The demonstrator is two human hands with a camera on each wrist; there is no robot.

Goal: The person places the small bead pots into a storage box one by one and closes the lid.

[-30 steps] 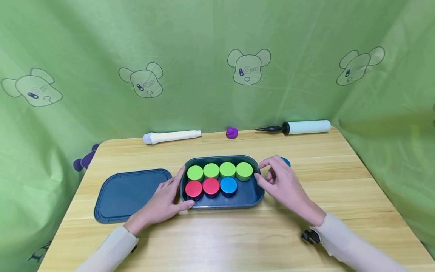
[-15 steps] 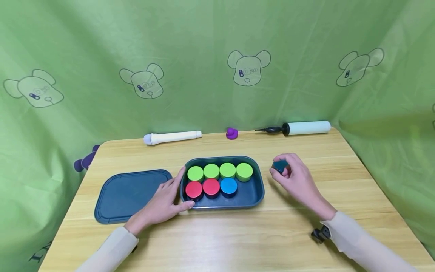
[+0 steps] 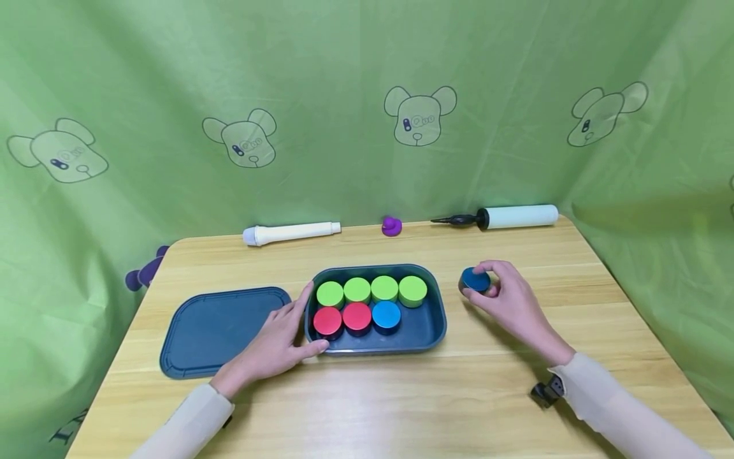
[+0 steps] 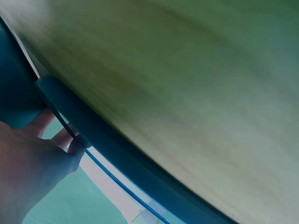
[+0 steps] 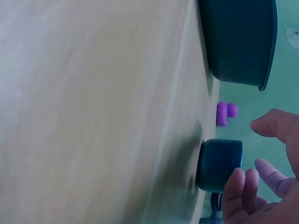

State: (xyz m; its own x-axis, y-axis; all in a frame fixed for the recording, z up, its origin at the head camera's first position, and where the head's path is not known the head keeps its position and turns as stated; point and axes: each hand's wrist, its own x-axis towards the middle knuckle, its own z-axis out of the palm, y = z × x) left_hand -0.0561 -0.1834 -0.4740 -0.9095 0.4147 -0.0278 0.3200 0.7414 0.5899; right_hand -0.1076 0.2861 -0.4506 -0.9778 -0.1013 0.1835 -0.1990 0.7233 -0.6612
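A dark blue box (image 3: 427, 335) with rounded ends holds several green-topped cylinders (image 3: 413, 290) in its back row. Two red-topped cylinders (image 3: 357, 315) and one blue-topped cylinder (image 3: 387, 315) stand in front of them. My left hand (image 3: 272, 344) rests against the box's left end, fingers and thumb spread along the rim. Right of the box, another blue-topped cylinder (image 3: 475, 279) stands on the table. Around its top is my right hand (image 3: 513, 306); in the right wrist view the thumb (image 5: 275, 125) is apart from the cylinder and the fingertips (image 5: 235, 184) overlap its top edge.
A flat dark blue lid (image 3: 226, 331) lies left of the box, beside my left hand. Along the table's back edge are a white microphone-shaped stick (image 3: 292, 233), a purple duck (image 3: 392, 226) and a hand pump (image 3: 516, 217). A green curtain (image 3: 332, 127) hangs behind.
My right hand has moved from the box's right end rightward to the loose blue-topped cylinder, which was mostly hidden behind it. My left hand stays at the box.
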